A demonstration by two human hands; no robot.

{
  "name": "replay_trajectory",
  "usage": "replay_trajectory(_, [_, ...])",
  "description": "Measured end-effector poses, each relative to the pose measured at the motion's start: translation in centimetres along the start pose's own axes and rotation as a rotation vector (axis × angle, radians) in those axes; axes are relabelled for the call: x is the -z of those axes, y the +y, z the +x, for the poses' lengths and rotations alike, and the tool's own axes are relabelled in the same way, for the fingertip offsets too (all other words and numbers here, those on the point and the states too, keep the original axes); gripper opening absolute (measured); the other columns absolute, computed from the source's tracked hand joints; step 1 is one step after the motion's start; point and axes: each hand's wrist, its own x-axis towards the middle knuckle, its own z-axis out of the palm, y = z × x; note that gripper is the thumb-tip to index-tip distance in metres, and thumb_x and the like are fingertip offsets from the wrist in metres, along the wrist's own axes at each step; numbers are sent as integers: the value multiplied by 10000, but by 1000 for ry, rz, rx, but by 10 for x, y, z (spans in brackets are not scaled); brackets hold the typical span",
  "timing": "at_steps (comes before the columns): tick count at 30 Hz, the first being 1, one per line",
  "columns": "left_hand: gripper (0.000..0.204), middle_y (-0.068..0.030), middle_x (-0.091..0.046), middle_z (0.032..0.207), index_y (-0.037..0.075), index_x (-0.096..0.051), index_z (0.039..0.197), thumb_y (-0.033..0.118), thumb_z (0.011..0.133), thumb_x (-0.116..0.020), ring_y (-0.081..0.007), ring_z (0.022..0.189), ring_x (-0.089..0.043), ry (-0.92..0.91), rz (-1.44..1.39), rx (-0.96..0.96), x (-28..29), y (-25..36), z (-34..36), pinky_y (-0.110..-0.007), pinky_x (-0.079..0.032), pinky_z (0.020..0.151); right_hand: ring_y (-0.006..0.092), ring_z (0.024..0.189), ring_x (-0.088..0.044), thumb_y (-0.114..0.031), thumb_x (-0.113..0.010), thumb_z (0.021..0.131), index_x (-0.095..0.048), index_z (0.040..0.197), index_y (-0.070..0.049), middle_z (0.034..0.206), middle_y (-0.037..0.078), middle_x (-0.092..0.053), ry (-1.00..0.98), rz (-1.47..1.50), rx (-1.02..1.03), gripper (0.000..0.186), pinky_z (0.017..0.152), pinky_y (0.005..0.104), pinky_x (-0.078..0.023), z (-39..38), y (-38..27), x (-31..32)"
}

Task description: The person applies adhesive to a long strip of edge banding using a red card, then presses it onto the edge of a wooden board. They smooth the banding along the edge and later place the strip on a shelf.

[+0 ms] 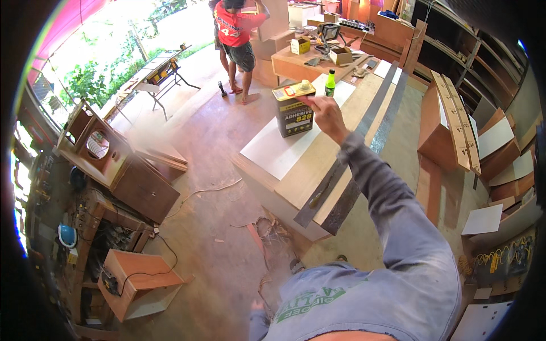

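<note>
My right hand (325, 111) reaches forward over the long workbench (296, 187), its fingers closed on the top right edge of a rectangular tin can (294, 116). The can has a yellow top, a dark body and a pale round cap (306, 86). It stands upright on a white sheet (273, 153) laid on the bench. A green bottle (330, 83) stands just behind the can. Two long grey strips (347, 182) lie along the bench to the right of my arm. Only a small part of my left hand (257, 307) shows by my grey shirt, low in the picture.
A person in a red shirt (234, 28) stands at the far end by a second bench (296, 65) with small boxes and tools. Wooden speaker cabinets (114, 159) stand at the left, a folding work stand (162, 71) beyond them. Stacked panels (455, 125) line the right. A cable (210, 190) lies on the floor.
</note>
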Motion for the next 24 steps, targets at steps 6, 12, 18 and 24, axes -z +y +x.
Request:
replay_trajectory(6, [795,-299,-446,1506,35,-375,1493,519,889,-555,-464,1402,-433,-102,361,-44,11,-5,11,-502,-354,1174,325,1031,-664,-186,-607,898,-760,1070,-80,1021,142,-735,-273,-462,18,254,909,450,-505,78,60,-112])
replay_trajectory(12, [827,-267,-340,1584,195,-219,1566,660,915,-426,-461,1446,-370,-60,-500,65,64,55,22,-570,-302,1189,391,1239,-534,-215,-623,922,-702,1173,-51,1265,167,-647,-139,-327,-233,310,1038,496,-429,40,15,-160])
replay_trajectory(18, [861,-236,-234,1663,354,-63,1639,800,941,-296,-458,1490,-308,-472,-1210,-350,91,182,-77,-638,-250,1205,403,1384,-441,-191,-705,935,-542,1391,3,1440,193,-535,-54,171,29,522,1159,506,-334,-136,-57,-83])
replay_trajectory(24, [964,-314,-182,1655,354,110,1637,869,907,-251,-540,1509,-212,-1554,-1634,-969,135,393,-128,-746,-160,1173,294,1372,-498,-144,-541,1064,-476,1494,-5,1506,162,-509,180,301,-754,457,1137,386,-419,-315,-50,76])
